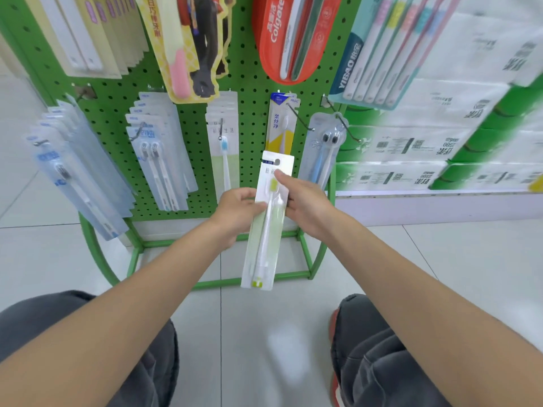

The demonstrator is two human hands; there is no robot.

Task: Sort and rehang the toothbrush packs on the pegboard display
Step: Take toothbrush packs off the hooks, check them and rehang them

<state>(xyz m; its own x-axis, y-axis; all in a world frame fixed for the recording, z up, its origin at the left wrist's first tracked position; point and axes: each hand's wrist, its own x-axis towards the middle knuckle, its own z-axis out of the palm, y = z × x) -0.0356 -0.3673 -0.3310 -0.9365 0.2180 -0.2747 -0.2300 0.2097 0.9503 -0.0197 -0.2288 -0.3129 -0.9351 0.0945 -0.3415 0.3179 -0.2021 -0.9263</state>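
Two hands on one toothbrush pack, held upright in front of the lower pegboard, off any hook.

Grip: left hand pinches the pack's left edge at mid-height. Right hand has its thumb on the front near the bristles and its fingers behind. Both are clamped on the pack.

Risks, as judged:
- Hang hole at the top is small. A tilted approach could miss the hook tip and crease the card.
- Wrong hook. The blue brush packs to the left look like the same design. The yellow pack directly behind does not. Hanging straight ahead would mis-sort.
- Neighbouring packs hang loosely and close together, so a knuckle could knock one off.
- Smooth plastic held only by its edges might slip to the floor.

Materials and shapes:
- Pack: long, narrow and flat. White top, a clear moulded cover, and a pale green lower panel. The brush has yellow-green bristles and a translucent white handle.
- Pegboard: green sheet with regular round holes, on a green tube frame.
- Hooks: thin wire, angled outward.
- Floor: glossy pale tile.
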